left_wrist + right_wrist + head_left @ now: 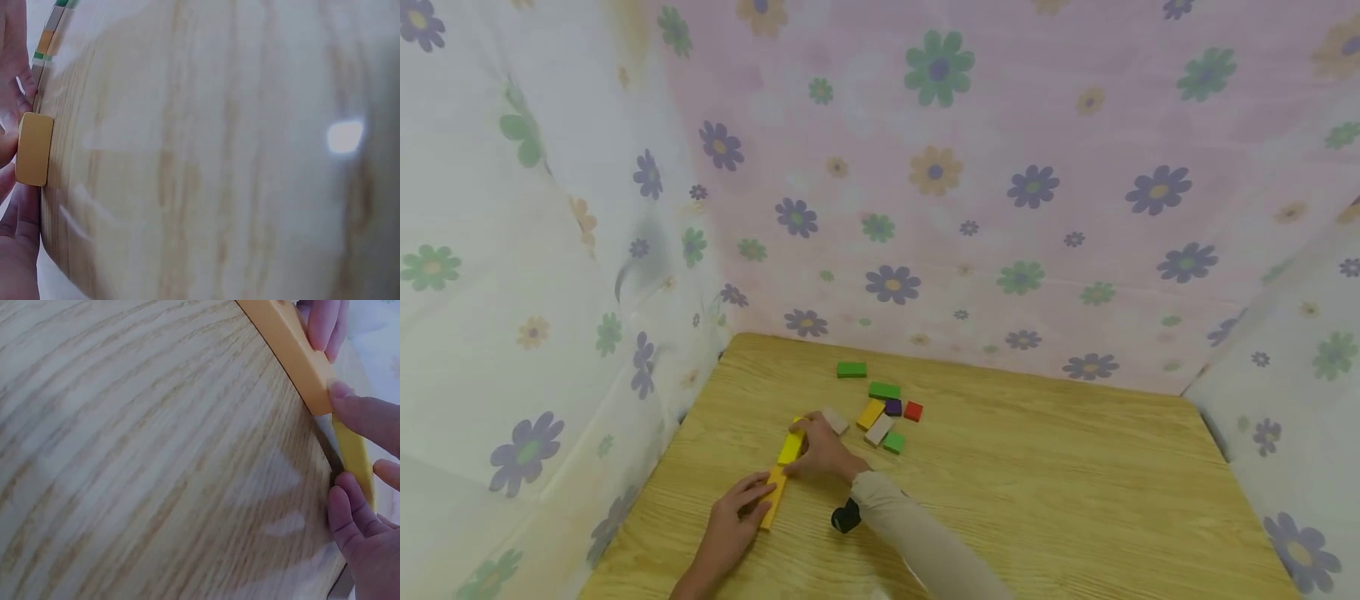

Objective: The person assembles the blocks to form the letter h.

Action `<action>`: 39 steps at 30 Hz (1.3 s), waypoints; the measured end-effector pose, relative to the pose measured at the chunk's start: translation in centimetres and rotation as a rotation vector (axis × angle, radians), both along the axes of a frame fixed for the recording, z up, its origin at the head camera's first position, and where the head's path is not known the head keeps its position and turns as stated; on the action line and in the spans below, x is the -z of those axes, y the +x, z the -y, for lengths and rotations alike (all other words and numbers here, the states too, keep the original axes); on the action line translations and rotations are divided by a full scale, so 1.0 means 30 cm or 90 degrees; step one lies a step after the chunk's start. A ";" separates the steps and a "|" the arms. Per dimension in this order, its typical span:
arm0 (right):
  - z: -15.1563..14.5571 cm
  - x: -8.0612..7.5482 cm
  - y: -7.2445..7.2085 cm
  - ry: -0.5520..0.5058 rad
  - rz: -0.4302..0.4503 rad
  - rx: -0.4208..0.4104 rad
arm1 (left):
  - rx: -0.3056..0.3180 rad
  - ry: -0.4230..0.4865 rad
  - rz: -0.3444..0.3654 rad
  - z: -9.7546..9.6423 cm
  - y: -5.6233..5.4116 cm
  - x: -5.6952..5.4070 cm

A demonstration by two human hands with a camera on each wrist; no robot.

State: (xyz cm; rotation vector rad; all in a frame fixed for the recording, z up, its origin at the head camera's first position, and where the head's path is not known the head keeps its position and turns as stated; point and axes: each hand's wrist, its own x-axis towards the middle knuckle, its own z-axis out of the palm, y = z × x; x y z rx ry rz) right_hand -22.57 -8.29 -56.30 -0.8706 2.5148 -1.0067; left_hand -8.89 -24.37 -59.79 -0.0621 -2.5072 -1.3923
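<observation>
My left hand (733, 517) grips a long orange block (775, 500) lying on the table, fingers along its sides; the block's end face (34, 150) shows in the left wrist view. Just beyond it, my right hand (826, 450) pinches a bright yellow block (791, 446) between thumb and fingers. The two blocks stand end to end in a slanted line, and in the right wrist view the orange block's end (320, 400) meets the yellow block (353, 450) at a slight angle. My right thumb tip (340, 389) lies at this joint.
A pale wooden block (835, 421) lies right behind my right hand. Farther right are green (884, 391), orange-yellow (871, 414), purple (892, 407), red (913, 411), beige (879, 430) and small green (893, 442) blocks. Another green block (852, 370) lies near the back edge. Flowered cloth surrounds the table.
</observation>
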 end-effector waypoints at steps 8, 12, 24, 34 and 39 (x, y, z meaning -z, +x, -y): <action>-0.003 -0.014 0.011 -0.011 0.012 -0.020 | 0.009 0.004 0.014 0.001 -0.005 -0.012; -0.003 -0.022 0.016 0.002 -0.008 -0.046 | -0.001 -0.001 0.041 0.001 -0.016 -0.019; -0.015 -0.033 0.032 0.024 -0.047 -0.078 | 0.026 -0.038 0.107 -0.011 -0.062 -0.055; -0.026 -0.033 0.040 0.076 -0.034 -0.078 | 0.075 -0.112 0.067 -0.029 -0.092 -0.049; -0.030 -0.047 0.033 0.101 -0.078 -0.084 | 0.059 -0.134 0.039 -0.027 -0.086 -0.048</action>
